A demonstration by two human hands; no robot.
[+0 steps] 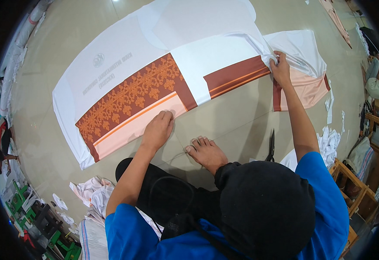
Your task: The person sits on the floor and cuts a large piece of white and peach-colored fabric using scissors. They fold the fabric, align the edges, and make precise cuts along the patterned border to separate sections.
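Large white fabric panels (211,56) lie spread on the floor, with faint lettering showing through. On one is a brown band with an orange pattern (131,93), edged by a pink strip (137,123). My left hand (158,130) rests at the pink strip's lower edge, fingers curled and pressed together on it. A plain brown band with orange stripes (239,77) runs along the panel's right part. At that band's right end, my right hand (281,69) pinches the white cloth. Beside it lies a smaller white and pink fabric piece (302,93) with brown edges.
Black scissors (271,147) lie on the floor right of my bare foot (206,154). Crumpled scraps (329,145) are at the right, and more cloth (95,193) is at the lower left. Green frames (22,203) and wooden frames (354,186) stand at the sides.
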